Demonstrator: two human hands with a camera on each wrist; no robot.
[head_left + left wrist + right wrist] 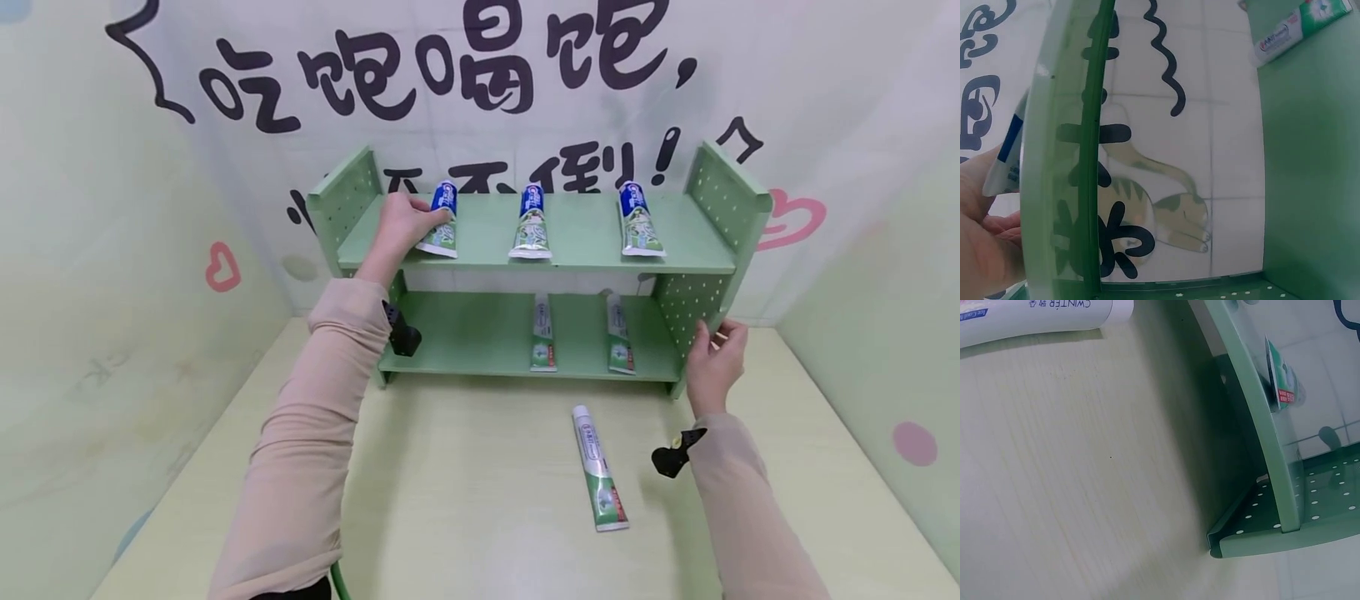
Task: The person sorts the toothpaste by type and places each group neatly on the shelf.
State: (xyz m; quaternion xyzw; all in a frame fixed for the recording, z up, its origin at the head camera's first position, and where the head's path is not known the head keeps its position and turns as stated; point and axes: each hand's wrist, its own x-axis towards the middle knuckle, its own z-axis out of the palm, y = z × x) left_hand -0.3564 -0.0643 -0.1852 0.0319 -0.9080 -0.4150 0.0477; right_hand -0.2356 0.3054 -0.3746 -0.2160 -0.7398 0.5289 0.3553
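Observation:
On the upper level of a green two-tier rack [480, 242], my left hand [408, 221] pinches the leftmost blue, white and green toothpaste tube [447, 237]. In the left wrist view, the fingers [988, 250] show beside that tube [1007, 164], partly hidden by the shelf edge. Two similar tubes lie along the same level, a middle one [532, 225] and a right one [639, 223]. My right hand [716, 362] grips the rack's right side panel [731, 204] low down, thumb in front. The right wrist view does not show the hand.
Two silver-green toothpaste tubes, one central [542, 333] and one further right [619, 335], lie on the lower shelf. Another white-green tube [596, 475] lies on the pale table [465, 500] before the rack. A printed wall [480, 125] stands behind.

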